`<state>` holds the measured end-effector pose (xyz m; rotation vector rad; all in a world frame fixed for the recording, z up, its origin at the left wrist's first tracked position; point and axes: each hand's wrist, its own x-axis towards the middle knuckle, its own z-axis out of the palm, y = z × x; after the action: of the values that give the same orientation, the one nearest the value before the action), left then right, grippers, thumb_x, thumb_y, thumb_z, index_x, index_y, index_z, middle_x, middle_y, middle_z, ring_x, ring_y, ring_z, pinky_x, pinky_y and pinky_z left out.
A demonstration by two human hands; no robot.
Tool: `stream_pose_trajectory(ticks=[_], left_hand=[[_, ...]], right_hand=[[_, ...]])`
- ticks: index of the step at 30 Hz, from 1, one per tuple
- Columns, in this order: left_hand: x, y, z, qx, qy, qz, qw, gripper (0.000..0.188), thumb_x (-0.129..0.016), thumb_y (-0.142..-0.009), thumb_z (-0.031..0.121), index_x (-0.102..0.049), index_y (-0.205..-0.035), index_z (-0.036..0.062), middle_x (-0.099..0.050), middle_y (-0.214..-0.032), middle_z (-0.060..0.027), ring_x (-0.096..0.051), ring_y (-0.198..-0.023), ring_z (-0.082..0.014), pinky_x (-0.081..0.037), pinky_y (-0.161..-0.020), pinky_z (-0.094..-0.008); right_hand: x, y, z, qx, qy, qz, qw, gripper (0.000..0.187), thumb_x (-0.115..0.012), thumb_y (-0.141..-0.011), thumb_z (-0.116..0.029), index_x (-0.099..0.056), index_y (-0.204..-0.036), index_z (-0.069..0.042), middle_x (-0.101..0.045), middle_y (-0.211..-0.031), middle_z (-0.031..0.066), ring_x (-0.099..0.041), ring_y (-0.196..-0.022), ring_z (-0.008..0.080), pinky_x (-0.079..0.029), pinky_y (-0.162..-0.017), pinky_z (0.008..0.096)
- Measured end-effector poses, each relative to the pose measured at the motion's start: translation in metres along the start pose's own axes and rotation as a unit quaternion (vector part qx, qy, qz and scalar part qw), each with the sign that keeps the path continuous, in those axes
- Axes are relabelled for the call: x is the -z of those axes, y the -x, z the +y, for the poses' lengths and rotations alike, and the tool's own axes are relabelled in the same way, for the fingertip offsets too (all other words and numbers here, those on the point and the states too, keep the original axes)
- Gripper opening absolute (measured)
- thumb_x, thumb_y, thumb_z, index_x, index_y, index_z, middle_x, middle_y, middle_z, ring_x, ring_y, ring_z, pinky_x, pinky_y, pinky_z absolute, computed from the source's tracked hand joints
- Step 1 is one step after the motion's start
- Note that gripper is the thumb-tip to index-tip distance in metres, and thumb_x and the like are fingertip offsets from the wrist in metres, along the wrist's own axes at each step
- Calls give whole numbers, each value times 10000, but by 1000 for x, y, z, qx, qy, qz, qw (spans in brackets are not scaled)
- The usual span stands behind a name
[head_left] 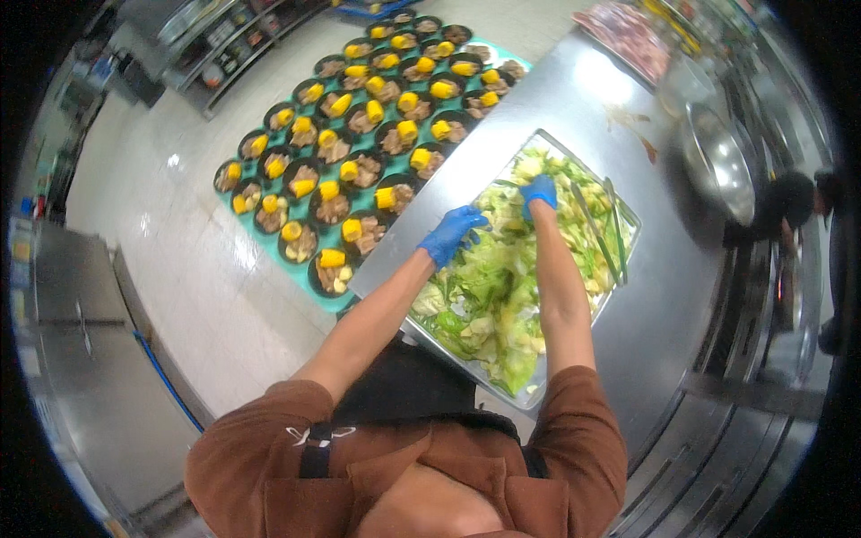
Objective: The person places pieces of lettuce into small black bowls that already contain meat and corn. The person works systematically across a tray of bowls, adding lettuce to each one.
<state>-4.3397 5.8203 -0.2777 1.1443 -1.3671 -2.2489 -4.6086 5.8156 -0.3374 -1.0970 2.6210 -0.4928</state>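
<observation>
A metal tray (635,235) heaped with chopped cabbage (502,309) lies in front of me on the steel table. My left hand (453,235), in a blue glove, is at the tray's left side by the edge of the cabbage, its fingers apart and slightly curled. Farther in, my right hand (539,191), also blue-gloved, reaches down into the far part of the heap. Its fingers are hidden among the leaves. A pair of metal tongs (589,224) rests across the tray's right side, just right of my right forearm.
Left of the steel table (421,208), many black bowls (332,208) with meat and corn pieces stand in rows on a turquoise surface (316,296). A tray of raw meat (628,40) is at the table's far end. A large metal bowl (717,161) stands at the right.
</observation>
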Motion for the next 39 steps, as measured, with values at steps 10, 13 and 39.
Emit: stream_pose_trajectory(ticks=[10, 13, 39], left_hand=[[10, 46, 10, -7, -9, -66, 998, 381, -660, -906, 238, -621, -1240, 58, -689, -961, -49, -620, -704, -118, -480, -563, -256], [38, 65, 7, -49, -12, -36, 998, 365, -703, -883, 261, -644, -1177, 54, -694, -937, -22, -600, -685, -85, -434, -539, -223], [278, 63, -83, -68, -478, 180, 857, 288, -654, -878, 309, -703, -1021, 63, -689, -968, -219, -660, -922, -407, -520, -815, -495]], right_hand=[[-40, -63, 51, -117, -206, -93, 967, 432, -874, -711, -265, -703, -962, 42, -708, -796, 166, -667, -654, 254, -545, -557, 413], [-34, -49, 34, -125, -275, -92, 949, 384, -861, -744, -224, -682, -952, 45, -666, -804, 134, -613, -607, 223, -500, -455, 403], [-63, 118, -195, 15, -203, -265, 943, 442, -863, -760, -283, -658, -1051, -21, -655, -701, 97, -631, -551, 157, -490, -453, 294]])
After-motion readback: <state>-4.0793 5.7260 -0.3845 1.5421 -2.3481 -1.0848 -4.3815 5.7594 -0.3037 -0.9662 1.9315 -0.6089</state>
